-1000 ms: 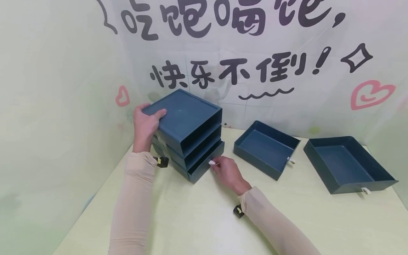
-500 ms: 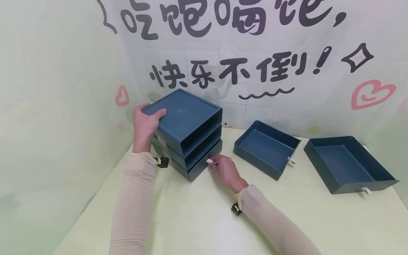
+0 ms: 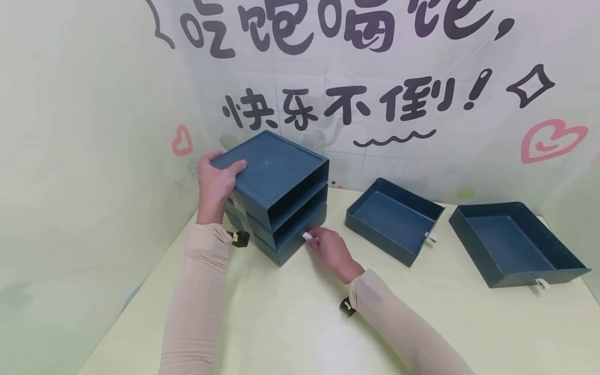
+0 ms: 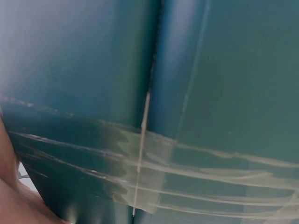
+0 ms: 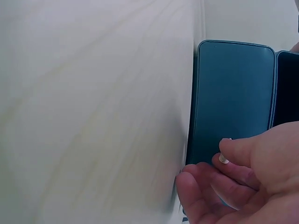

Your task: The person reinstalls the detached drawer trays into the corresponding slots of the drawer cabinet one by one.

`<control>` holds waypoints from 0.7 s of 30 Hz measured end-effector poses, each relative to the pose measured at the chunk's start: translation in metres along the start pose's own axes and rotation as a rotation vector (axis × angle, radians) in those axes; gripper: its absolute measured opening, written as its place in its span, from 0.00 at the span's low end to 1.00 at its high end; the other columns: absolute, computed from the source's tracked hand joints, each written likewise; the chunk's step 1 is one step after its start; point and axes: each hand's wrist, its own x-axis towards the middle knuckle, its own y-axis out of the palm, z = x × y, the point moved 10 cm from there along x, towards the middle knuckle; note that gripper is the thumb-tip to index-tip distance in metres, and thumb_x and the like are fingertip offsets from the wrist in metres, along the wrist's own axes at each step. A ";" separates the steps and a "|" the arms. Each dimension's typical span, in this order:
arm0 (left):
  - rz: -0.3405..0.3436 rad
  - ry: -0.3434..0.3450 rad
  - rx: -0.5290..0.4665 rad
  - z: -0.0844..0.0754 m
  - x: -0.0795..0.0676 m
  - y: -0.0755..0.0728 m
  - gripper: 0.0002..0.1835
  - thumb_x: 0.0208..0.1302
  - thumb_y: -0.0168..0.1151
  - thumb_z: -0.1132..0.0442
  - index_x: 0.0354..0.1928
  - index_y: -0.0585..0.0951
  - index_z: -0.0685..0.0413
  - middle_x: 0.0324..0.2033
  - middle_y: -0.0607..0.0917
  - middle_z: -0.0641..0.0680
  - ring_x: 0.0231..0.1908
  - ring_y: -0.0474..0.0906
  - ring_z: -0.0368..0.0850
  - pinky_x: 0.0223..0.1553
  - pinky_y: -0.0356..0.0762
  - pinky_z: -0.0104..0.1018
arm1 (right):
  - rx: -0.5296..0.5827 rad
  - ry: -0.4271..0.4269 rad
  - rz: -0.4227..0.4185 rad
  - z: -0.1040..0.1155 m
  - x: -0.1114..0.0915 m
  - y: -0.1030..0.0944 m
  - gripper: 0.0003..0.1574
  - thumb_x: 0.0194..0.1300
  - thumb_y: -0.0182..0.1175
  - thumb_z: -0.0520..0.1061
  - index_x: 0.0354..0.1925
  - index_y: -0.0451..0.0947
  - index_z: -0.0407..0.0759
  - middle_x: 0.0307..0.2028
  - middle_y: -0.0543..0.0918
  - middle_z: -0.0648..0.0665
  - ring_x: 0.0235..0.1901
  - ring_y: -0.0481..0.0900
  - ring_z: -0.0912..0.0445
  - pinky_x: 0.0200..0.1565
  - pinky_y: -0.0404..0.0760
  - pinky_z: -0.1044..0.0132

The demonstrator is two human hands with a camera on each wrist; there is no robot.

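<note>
A dark blue desktop drawer cabinet (image 3: 276, 161) with three levels stands at the left back of the table. My left hand (image 3: 215, 182) grips its upper left corner, thumb on top and the other fingers over the back edge. Low at the front, my right hand (image 3: 333, 252) pinches the white pull tab (image 3: 307, 236) of the bottom drawer (image 3: 289, 249). That drawer sits in its slot, its front about level with the frame in the right wrist view. The two slots above it are open and dark inside. Clear tape (image 4: 210, 172) runs across the cabinet's side in the left wrist view.
Two dark blue drawers lie on the pale table (image 3: 281, 323): a middle one (image 3: 394, 219) and a far right one (image 3: 511, 239), each with a white tab. A printed sheet (image 3: 328, 67) hangs behind as a backdrop. A pale wall (image 3: 94, 156) rises at the left.
The bottom drawer has slid inward from slightly out to nearly flush, with my right hand moving left along with it. My left hand has stayed on the cabinet's corner.
</note>
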 end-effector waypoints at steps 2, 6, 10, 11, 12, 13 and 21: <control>-0.001 0.001 -0.002 0.000 0.000 -0.001 0.40 0.62 0.72 0.55 0.73 0.64 0.53 0.74 0.63 0.58 0.71 0.61 0.52 0.75 0.60 0.43 | -0.005 -0.003 0.001 0.001 0.001 0.000 0.11 0.72 0.60 0.39 0.48 0.84 0.35 0.46 0.89 0.38 0.40 0.83 0.48 0.48 0.82 0.52; 0.002 0.002 -0.002 0.000 0.000 0.000 0.40 0.62 0.71 0.56 0.73 0.64 0.53 0.74 0.63 0.58 0.72 0.61 0.52 0.75 0.59 0.44 | -0.029 -0.004 0.001 0.002 0.001 0.001 0.10 0.71 0.60 0.39 0.47 0.84 0.36 0.45 0.89 0.39 0.40 0.83 0.48 0.47 0.83 0.53; 0.007 0.000 0.003 -0.001 0.001 0.001 0.40 0.63 0.71 0.55 0.73 0.63 0.52 0.74 0.62 0.58 0.72 0.60 0.52 0.75 0.59 0.44 | -0.040 -0.010 -0.006 0.004 0.002 -0.001 0.10 0.71 0.60 0.39 0.46 0.84 0.35 0.45 0.89 0.39 0.41 0.84 0.48 0.47 0.83 0.52; 0.007 -0.001 0.003 -0.001 0.001 0.001 0.40 0.63 0.71 0.54 0.73 0.63 0.52 0.75 0.62 0.58 0.72 0.60 0.52 0.76 0.58 0.44 | -0.039 -0.012 -0.008 0.004 0.002 -0.002 0.10 0.71 0.60 0.38 0.46 0.84 0.35 0.45 0.89 0.39 0.41 0.84 0.47 0.48 0.83 0.51; 0.009 -0.002 0.004 -0.001 0.001 0.002 0.40 0.63 0.71 0.54 0.74 0.63 0.51 0.75 0.62 0.58 0.73 0.59 0.51 0.76 0.58 0.44 | -0.039 -0.013 -0.009 0.005 0.002 -0.002 0.10 0.72 0.60 0.39 0.46 0.84 0.35 0.45 0.89 0.39 0.41 0.84 0.47 0.48 0.83 0.51; 0.011 -0.004 0.003 -0.001 0.001 0.002 0.41 0.63 0.71 0.53 0.74 0.63 0.51 0.75 0.61 0.57 0.73 0.59 0.51 0.76 0.58 0.44 | -0.042 -0.015 -0.009 0.005 0.002 -0.002 0.10 0.72 0.60 0.39 0.46 0.84 0.35 0.44 0.89 0.39 0.41 0.84 0.47 0.48 0.83 0.51; 0.009 -0.032 -0.001 0.003 0.003 0.002 0.42 0.64 0.71 0.53 0.75 0.61 0.49 0.76 0.60 0.56 0.73 0.60 0.50 0.76 0.58 0.42 | 0.000 0.017 0.035 0.003 0.002 -0.003 0.12 0.72 0.61 0.40 0.49 0.84 0.36 0.48 0.89 0.39 0.46 0.85 0.46 0.54 0.82 0.49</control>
